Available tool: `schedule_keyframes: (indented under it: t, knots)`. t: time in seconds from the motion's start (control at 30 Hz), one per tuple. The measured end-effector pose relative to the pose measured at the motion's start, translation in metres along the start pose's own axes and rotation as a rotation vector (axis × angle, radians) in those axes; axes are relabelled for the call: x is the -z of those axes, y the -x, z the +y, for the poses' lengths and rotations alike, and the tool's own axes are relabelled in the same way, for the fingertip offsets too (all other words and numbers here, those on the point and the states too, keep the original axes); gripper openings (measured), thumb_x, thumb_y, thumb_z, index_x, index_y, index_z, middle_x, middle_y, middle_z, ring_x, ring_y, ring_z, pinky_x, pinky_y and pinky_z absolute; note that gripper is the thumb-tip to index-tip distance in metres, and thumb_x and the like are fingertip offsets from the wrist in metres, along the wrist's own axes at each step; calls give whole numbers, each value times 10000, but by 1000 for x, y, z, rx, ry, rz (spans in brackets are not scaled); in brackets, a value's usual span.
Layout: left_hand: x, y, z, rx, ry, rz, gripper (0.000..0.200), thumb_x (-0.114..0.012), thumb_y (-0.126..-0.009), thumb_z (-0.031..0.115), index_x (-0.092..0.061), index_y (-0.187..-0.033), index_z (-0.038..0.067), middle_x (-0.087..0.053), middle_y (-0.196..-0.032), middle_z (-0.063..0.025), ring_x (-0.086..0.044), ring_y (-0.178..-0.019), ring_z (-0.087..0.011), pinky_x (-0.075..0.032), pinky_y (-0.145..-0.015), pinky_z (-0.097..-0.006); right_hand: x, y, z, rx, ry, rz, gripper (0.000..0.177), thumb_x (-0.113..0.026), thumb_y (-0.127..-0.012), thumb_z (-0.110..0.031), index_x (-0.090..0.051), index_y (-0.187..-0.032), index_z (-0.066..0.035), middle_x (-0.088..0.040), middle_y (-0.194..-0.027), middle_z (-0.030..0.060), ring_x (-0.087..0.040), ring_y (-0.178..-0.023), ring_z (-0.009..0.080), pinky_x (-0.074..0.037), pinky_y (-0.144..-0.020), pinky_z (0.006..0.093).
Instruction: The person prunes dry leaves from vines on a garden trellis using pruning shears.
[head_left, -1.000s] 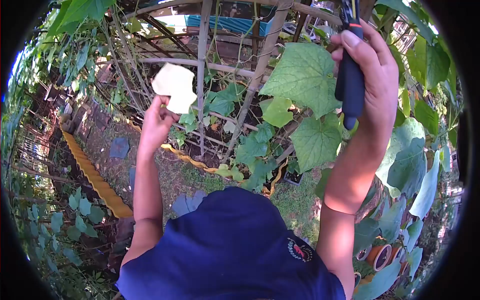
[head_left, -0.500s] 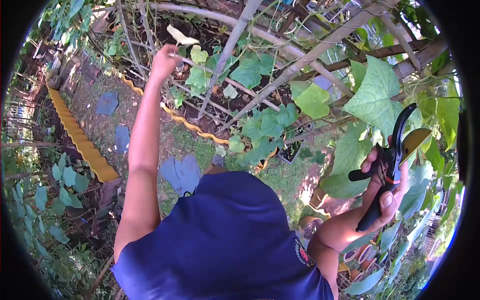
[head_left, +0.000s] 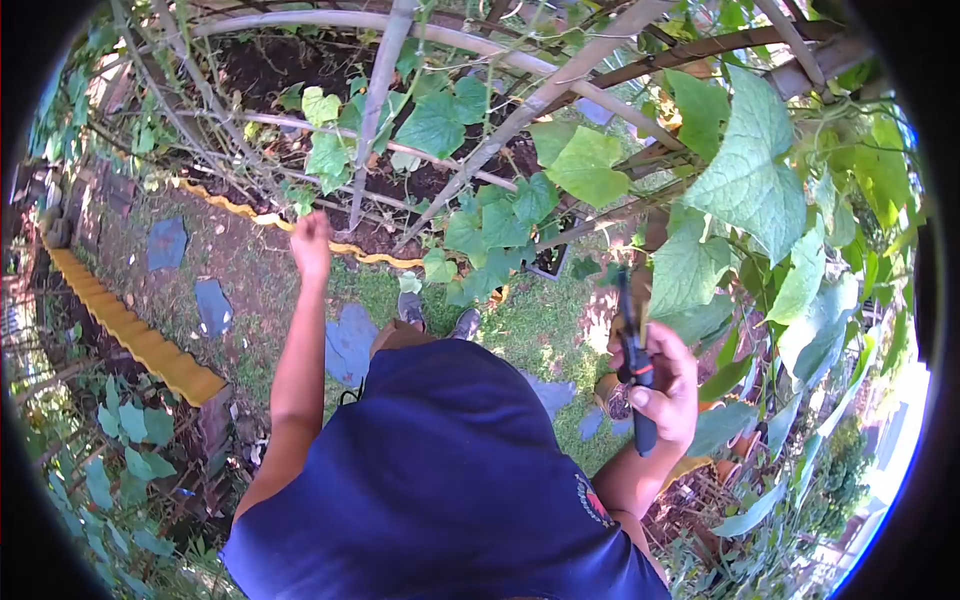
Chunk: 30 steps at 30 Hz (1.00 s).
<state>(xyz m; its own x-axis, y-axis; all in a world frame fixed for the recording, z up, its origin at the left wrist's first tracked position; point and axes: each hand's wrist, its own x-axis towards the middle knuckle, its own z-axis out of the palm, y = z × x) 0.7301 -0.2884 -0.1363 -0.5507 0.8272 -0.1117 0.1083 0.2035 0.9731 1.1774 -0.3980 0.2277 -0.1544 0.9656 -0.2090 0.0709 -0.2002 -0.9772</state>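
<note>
My left hand [head_left: 312,246] is raised in front of a wavy yellow border strip, its fingers curled in and slightly blurred. Nothing shows in it. On the other side, my right hand [head_left: 669,390] grips black-handled pruning shears [head_left: 640,368] with an orange-red band. Their blades point up, away from me, close to large green vine leaves [head_left: 752,180]. Some of my right fingers are hidden behind the handles.
A lattice of wooden poles [head_left: 470,165] carrying vines arches across the front. The wavy yellow edging [head_left: 270,218] runs below it, and another yellow strip [head_left: 135,325] lies left. Flat grey stones [head_left: 350,343] sit in the grass. Terracotta pots stand at right.
My left hand has come down and back from the lattice; the pale leaf by it is out of sight. My right hand has moved left and turned the shears more edge-on.
</note>
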Motion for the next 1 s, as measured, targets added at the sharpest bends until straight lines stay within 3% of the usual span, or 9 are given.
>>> schedule_keyframes:
  t: [0.07, 0.1, 0.2, 0.3, 0.37, 0.43, 0.6, 0.73, 1.0]
  knots:
    - [-1, 41, -70, 100, 85, -252, 113, -610, -964, 106, -679, -964, 17, -646, -816, -13, -604, -717, -91, -493, -637, -248, -3, -5, 9, -119, 144, -71, 750, -785, -684, -107, -504, -1365, 33, -636, -1205, 104, -598, -1108, 184, -445, -984, 353]
    - [-7, 64, -71, 112, -8, -282, 148, -626, -950, 127, -698, -952, -3, -648, -707, -12, -587, -652, -70, -486, -619, -250, -7, -9, 13, -155, 165, -110, 740, -795, -680, -114, -521, -1353, 25, -645, -1181, 96, -597, -1091, 171, -430, -984, 335]
    - [-29, 104, -40, 323, -153, -508, 140, -642, -934, 146, -695, -996, 32, -682, -716, -43, -664, -669, -149, -527, -658, -296, -11, -17, 31, -195, 262, -165, 692, -784, -720, -113, -524, -1348, 17, -658, -1119, 79, -595, -1037, 151, -447, -946, 312]
    - [-69, 119, 34, -82, -300, -666, 199, -668, -893, 113, -683, -1087, 72, -696, -1030, -144, -692, -800, -207, -559, -740, -324, -13, -21, 43, -302, 219, -150, 638, -768, -761, -120, -528, -1335, 22, -661, -1067, 71, -596, -978, 133, -466, -896, 284]
    - [-98, 120, 98, -628, -361, -672, 342, -685, -840, 64, -661, -1179, 103, -464, -1429, -199, -671, -977, -258, -570, -822, -392, -11, -24, 50, -422, 130, -90, 610, -759, -783, -128, -530, -1326, 29, -661, -1040, 67, -596, -936, 121, -475, -860, 266]
    - [-132, 115, 157, -860, -362, -784, 417, -683, -805, 31, -656, -1213, 113, -206, -1587, -173, -623, -1092, -297, -550, -895, -442, -3, -28, 68, -349, 155, -9, 543, -688, -843, -136, -512, -1326, 41, -680, -1001, 106, -653, -871, 160, -529, -786, 296]
    - [-205, 113, 239, -1195, -507, -782, 466, -591, -817, 0, -594, -1276, 81, -235, -1588, -167, -637, -1025, -336, -518, -911, -455, 5, -38, 95, -367, -261, 177, 516, -625, -899, -226, -482, -1306, 56, -692, -1005, 170, -700, -843, 242, -553, -774, 326]
    - [-218, 109, 244, -1147, -441, -716, 430, -571, -824, 4, -513, -1248, -29, -369, -1526, -163, -653, -973, -337, -513, -862, -456, 12, -60, 129, -315, -485, 306, 473, -614, -941, -289, -481, -1268, 26, -675, -966, 154, -679, -773, 236, -569, -747, 353]
    - [-206, 116, 245, -1074, -346, -691, 474, -639, -793, 8, -516, -1247, -47, -370, -1531, -130, -649, -980, -364, -536, -829, -438, 28, -125, 154, -296, -517, 249, 458, -664, -900, -477, -560, -1059, -60, -678, -890, 98, -659, -719, 176, -571, -661, 339]
